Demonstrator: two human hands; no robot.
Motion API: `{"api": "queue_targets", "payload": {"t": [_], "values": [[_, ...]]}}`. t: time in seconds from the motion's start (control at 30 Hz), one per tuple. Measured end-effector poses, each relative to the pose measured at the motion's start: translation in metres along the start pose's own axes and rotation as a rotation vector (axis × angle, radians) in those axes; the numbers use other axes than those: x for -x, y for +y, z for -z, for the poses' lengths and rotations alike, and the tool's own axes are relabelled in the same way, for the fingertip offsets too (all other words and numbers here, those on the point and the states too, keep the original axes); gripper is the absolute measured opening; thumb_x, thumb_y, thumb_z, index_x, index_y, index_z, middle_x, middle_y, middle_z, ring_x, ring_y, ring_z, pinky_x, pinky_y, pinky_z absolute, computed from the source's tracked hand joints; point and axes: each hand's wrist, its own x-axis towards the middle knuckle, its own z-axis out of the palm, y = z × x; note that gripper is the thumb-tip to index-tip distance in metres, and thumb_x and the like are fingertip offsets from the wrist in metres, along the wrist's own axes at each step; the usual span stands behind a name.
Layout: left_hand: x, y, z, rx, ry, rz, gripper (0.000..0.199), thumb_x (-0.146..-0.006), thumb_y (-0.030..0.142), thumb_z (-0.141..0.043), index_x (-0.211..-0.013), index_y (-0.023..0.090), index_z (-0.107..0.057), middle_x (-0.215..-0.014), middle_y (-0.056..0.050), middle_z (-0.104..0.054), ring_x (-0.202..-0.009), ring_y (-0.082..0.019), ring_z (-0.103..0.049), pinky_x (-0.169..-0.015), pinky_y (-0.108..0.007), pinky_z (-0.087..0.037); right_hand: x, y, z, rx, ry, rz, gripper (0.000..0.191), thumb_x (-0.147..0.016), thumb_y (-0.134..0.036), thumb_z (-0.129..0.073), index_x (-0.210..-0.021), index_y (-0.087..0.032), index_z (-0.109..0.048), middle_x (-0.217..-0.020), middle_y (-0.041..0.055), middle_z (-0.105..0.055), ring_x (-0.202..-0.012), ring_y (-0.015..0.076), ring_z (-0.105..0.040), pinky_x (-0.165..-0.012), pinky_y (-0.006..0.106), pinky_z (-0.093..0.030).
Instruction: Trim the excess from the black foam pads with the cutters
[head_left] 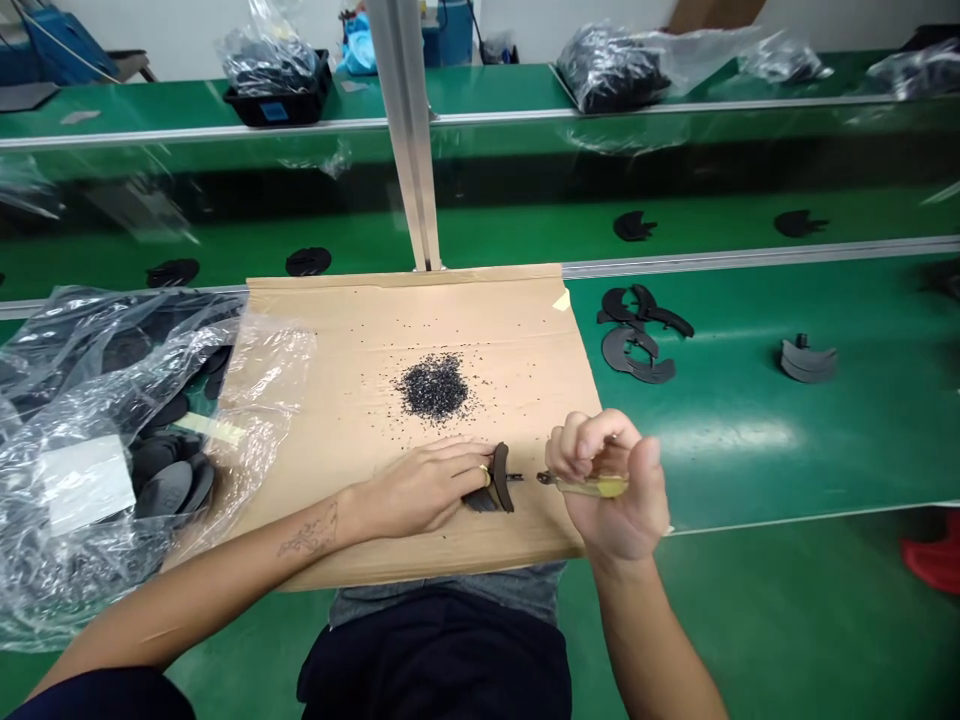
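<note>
Dark navy clothing (435,655) lies nearest, below the near edge of a flat brown cardboard sheet (345,350). Close to that edge, the left hand (424,490) grips a curved, black, plastic-looking piece (501,480), its thin stem pointing toward the sheet's right edge. There the right hand (619,490) curls its fingers round a slim tool with a yellowish handle (611,487), dark tip just apart from the stem. Fine black scraps (435,388) lie heaped mid-sheet. The step seems to be trimming the stem; the next move calls for lining up the tip, piece held steady.
</note>
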Motion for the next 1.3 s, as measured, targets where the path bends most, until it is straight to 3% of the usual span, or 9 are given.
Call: {"api": "queue_targets", "payload": {"t": [0.2, 0.4, 0.47, 0.53, 0.63, 0.77, 0.9, 1.1, 1.3], "values": [[-0.003, 0.003, -0.005, 0.016, 0.062, 0.046, 0.019, -0.104, 0.025, -0.044, -0.108, 0.015, -0.060, -0.112, -0.010, -0.070, -0.121, -0.022, -0.064, -0.108, -0.041, -0.055, 0.003, 0.007, 0.001, -0.027, -0.028, 0.024, 0.047, -0.096, -0.063, -0.054, -0.073, -0.023, -0.056, -0.059, -0.0041, -0.035, -0.048, 0.0113, -0.029, -0.048, 0.028, -0.025], [-0.006, 0.002, -0.001, 0.046, 0.101, -0.014, 0.026, -0.097, 0.003, -0.040, -0.104, 0.017, -0.060, -0.122, -0.009, -0.067, -0.127, -0.022, -0.057, -0.106, -0.042, -0.051, 0.006, 0.009, 0.005, -0.054, -0.032, 0.053, 0.047, -0.097, -0.062, -0.052, -0.073, -0.022, -0.059, -0.058, -0.0037, -0.035, -0.048, 0.0114, -0.029, -0.047, 0.027, -0.024], [-0.009, 0.005, 0.001, 0.036, 0.109, 0.070, 0.022, -0.098, 0.008, -0.041, -0.105, 0.017, -0.060, -0.116, -0.010, -0.067, -0.112, -0.022, -0.060, -0.095, -0.041, -0.052, 0.007, 0.009, 0.007, -0.071, -0.043, 0.071, 0.046, -0.098, -0.061, -0.051, -0.075, -0.022, -0.060, -0.059, -0.0036, -0.036, -0.048, 0.0114, -0.030, -0.048, 0.027, -0.025], [-0.014, 0.009, 0.002, 0.037, 0.099, 0.203, 0.014, -0.102, 0.026, -0.049, -0.105, 0.016, -0.058, -0.101, -0.009, -0.067, -0.094, -0.023, -0.060, -0.083, -0.039, -0.052, 0.006, 0.008, 0.008, -0.073, -0.061, 0.084, 0.048, -0.099, -0.062, -0.049, -0.076, -0.022, -0.061, -0.059, -0.0034, -0.036, -0.048, 0.0117, -0.031, -0.048, 0.027, -0.026], [-0.024, 0.015, 0.001, 0.065, 0.066, 0.312, 0.025, -0.099, 0.040, -0.057, -0.106, 0.015, -0.057, -0.093, -0.006, -0.064, -0.086, -0.022, -0.057, -0.074, -0.035, -0.049, 0.005, 0.002, 0.011, -0.056, -0.094, 0.107, 0.055, -0.098, -0.069, -0.042, -0.077, -0.022, -0.061, -0.059, -0.0028, -0.038, -0.048, 0.0125, -0.033, -0.047, 0.028, -0.028], [-0.033, 0.016, 0.002, 0.144, 0.015, 0.135, 0.014, -0.102, 0.016, -0.047, -0.105, 0.018, -0.061, -0.091, -0.003, -0.064, -0.085, -0.016, -0.056, -0.072, -0.028, -0.045, 0.006, -0.014, 0.016, -0.019, -0.107, 0.117, 0.058, -0.100, -0.069, -0.036, -0.075, -0.022, -0.060, -0.059, -0.0028, -0.037, -0.048, 0.0121, -0.031, -0.048, 0.029, -0.029], [-0.031, 0.017, 0.000, 0.019, 0.073, 0.022, 0.017, -0.103, 0.013, -0.047, -0.102, 0.018, -0.064, -0.091, -0.003, -0.068, -0.085, -0.017, -0.057, -0.072, -0.030, -0.043, 0.011, -0.018, 0.017, -0.042, -0.069, 0.130, 0.048, -0.103, -0.057, -0.041, -0.074, -0.022, -0.057, -0.060, -0.0037, -0.035, -0.048, 0.0114, -0.029, -0.049, 0.028, -0.030], [-0.019, 0.025, -0.007, -0.025, 0.185, -0.069, 0.020, -0.104, 0.011, -0.045, -0.100, 0.013, -0.065, -0.108, -0.008, -0.073, -0.101, -0.018, -0.064, -0.083, -0.031, -0.052, 0.018, 0.014, 0.010, -0.122, -0.018, 0.080, 0.040, -0.099, -0.052, -0.056, -0.073, -0.022, -0.052, -0.061, -0.0052, -0.032, -0.049, 0.0108, -0.028, -0.047, 0.026, -0.025], [-0.012, 0.024, -0.012, -0.075, 0.296, -0.106, 0.021, -0.104, 0.013, -0.046, -0.095, 0.015, -0.066, -0.098, -0.006, -0.075, -0.096, -0.018, -0.066, -0.079, -0.030, -0.054, 0.019, 0.029, 0.009, -0.177, -0.012, 0.005, 0.037, -0.100, -0.045, -0.057, -0.073, -0.021, -0.052, -0.061, -0.0052, -0.032, -0.050, 0.0106, -0.029, -0.048, 0.026, -0.022]]}}
